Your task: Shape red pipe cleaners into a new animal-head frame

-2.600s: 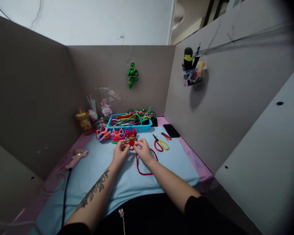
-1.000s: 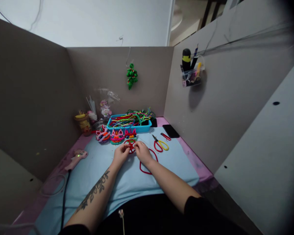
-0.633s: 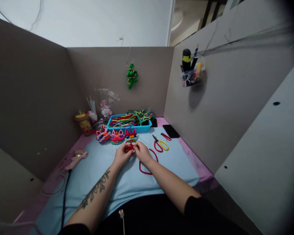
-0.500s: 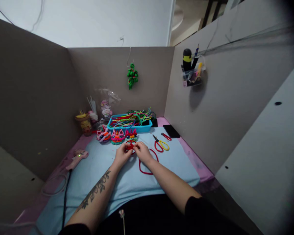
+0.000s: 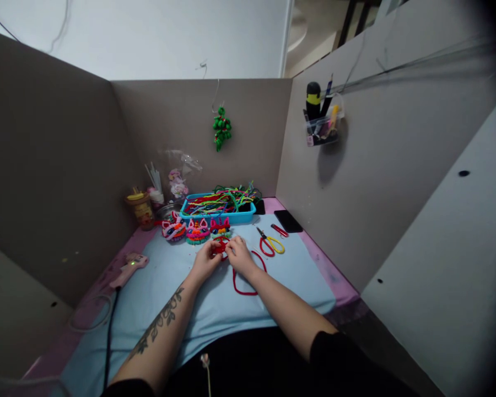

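Left hand [image 5: 205, 260] & right hand [image 5: 238, 256] pinch small red fuzzy pipe-cleaner coil [image 5: 220, 246] betw. fingertips, just above light-blue mat [image 5: 297, 275]. Loose red tail [image 5: 242, 286] loops below right wrist. Step looks like winding; next prob. needs steady pinch, tail fed round.

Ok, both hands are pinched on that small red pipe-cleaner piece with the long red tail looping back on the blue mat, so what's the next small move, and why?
Probably draw a little of the loose red pipe-cleaner tail forward with the right hand and wind it onto the small red pipe-cleaner piece, while the left hand steadies it. Both hands pinch the piece, and the tail lies slack in a loop on the blue mat, unused.
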The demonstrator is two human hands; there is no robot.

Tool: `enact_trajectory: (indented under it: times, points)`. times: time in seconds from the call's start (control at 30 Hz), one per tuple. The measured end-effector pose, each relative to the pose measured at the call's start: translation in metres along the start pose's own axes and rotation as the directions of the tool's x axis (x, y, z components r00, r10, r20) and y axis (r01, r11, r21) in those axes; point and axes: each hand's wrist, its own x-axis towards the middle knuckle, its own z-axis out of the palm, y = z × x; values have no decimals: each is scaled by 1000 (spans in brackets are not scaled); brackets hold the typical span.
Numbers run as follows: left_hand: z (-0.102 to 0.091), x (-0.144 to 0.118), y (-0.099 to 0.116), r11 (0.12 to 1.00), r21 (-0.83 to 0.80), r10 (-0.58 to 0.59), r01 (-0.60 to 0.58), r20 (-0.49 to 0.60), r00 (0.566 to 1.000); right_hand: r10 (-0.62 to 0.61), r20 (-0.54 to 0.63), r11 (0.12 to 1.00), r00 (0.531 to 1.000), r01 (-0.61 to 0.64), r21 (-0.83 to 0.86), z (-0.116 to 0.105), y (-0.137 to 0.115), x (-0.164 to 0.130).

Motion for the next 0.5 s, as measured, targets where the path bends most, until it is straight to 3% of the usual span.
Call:
enact_trajectory:
  times: [0.17,0.5]
  points:
    - [-3,0,0,999,-17,-42,42,3,999,-67,16,995,998,69,-77,-6,-2,-1]
    - [-2,3,-5,953,-254,-176,164,-23,984,-186,44,940,982,190,-282,-12,-13,-2]
